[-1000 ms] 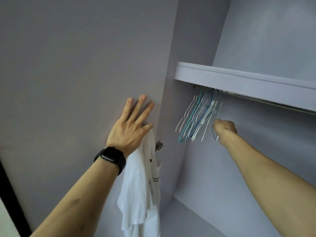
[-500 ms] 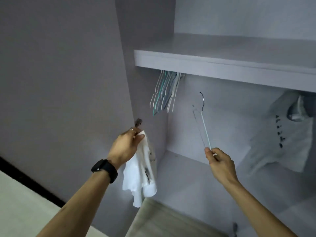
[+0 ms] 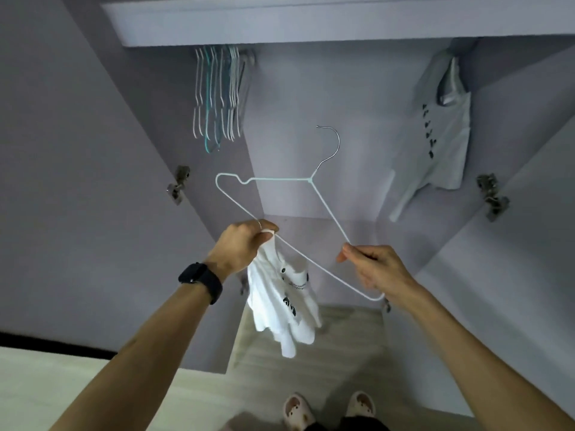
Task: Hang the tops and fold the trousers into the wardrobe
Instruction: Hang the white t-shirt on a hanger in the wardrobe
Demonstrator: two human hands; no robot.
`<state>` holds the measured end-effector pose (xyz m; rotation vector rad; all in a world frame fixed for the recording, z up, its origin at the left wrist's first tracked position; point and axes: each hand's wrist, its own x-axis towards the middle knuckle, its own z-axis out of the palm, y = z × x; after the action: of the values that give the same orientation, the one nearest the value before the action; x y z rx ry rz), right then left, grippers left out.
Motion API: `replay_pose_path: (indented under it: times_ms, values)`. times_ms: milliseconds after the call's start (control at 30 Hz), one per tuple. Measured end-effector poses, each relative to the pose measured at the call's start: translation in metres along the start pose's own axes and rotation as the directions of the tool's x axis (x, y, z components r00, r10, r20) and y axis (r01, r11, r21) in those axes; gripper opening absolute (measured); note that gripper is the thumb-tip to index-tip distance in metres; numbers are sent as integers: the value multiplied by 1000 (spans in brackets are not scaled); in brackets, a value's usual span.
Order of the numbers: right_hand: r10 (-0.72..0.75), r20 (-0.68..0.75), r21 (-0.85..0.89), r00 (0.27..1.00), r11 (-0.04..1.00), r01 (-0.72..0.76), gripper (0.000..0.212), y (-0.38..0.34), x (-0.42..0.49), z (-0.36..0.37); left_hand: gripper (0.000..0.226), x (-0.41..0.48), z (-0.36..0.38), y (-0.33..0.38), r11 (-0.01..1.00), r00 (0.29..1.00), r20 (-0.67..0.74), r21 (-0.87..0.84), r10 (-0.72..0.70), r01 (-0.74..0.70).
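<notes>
A thin white wire hanger [image 3: 277,180] with a metal hook is held up in front of the open wardrobe. My right hand [image 3: 373,269] pinches one sloping arm of it near the lower corner. My left hand [image 3: 242,244], with a black watch on the wrist, grips a small white top with black print [image 3: 286,309] that hangs down, and its fingers also touch the hanger's bottom bar. A bunch of several empty hangers [image 3: 217,94] hangs at the rail's left end. A white printed top [image 3: 438,141] hangs at the right.
The wardrobe shelf [image 3: 311,23] runs across the top. Both doors stand open, the left door [image 3: 77,181] and the right door [image 3: 513,244], with metal hinges [image 3: 177,185] on their inner sides. My slippered feet [image 3: 329,409] stand on the light wood floor below.
My right hand has brought the hanger down and turned it flat toward me. My left hand has moved in with the white top to meet the hanger's bottom bar. The view has tilted downward.
</notes>
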<state>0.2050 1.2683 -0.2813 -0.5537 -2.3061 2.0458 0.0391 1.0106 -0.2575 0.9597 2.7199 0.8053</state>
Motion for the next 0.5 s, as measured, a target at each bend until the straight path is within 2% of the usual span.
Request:
replay_pose_path:
  times_ms: [67,167,200,300,367,433,500]
  values:
    - [-18,19,-40,1000,999,18,59,4,-3,-10,16,4,2,10,994,997,21,74,77,-78]
    - [-13,101,-173,995,984,30,22,0,-1,-24,21,7,-1,28,970,990,24,198,136,-139]
    - [3,126,-168,992,986,18,16,-4,3,-25,22,7,-4,34,963,989,21,224,147,-148]
    - [34,60,68,998,997,-38,26,-31,20,-30,24,10,-10,48,935,976,12,282,219,-213]
    - [59,-2,243,998,968,-57,30,-59,36,-35,24,13,-11,58,898,959,44,340,282,-280]
    - [109,-3,402,994,910,-98,32,-85,52,-41,29,18,-11,65,857,944,91,399,316,-325]
    - [129,-13,448,992,888,-109,34,-102,65,-45,29,23,-12,73,863,947,96,391,306,-319]
